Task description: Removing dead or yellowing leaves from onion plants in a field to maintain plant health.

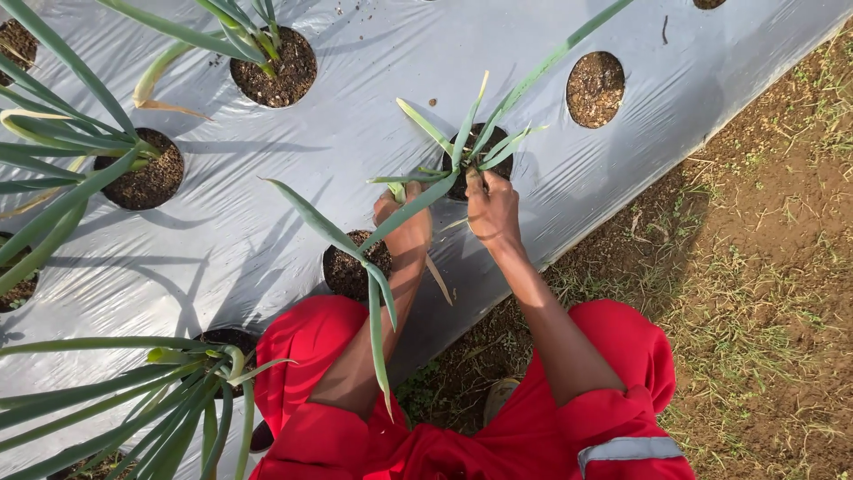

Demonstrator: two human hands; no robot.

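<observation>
A young plant with long narrow green leaves (471,142) grows out of a round soil-filled hole (455,182) in silver plastic sheeting (267,213). My left hand (404,222) is closed on several of its leaves at the left of the hole; one long leaf trails down past my forearm. My right hand (491,206) is closed around the leaf bases at the hole's near edge. Both arms reach out from red sleeves (613,356).
More round holes pierce the sheeting: a bare-soil one (595,87) at the far right, one (351,267) just under my left wrist, others holding leafy plants (267,53) (133,169) (187,391). Bare earth and sparse grass (764,267) lie to the right. A shoe (499,396) shows between my knees.
</observation>
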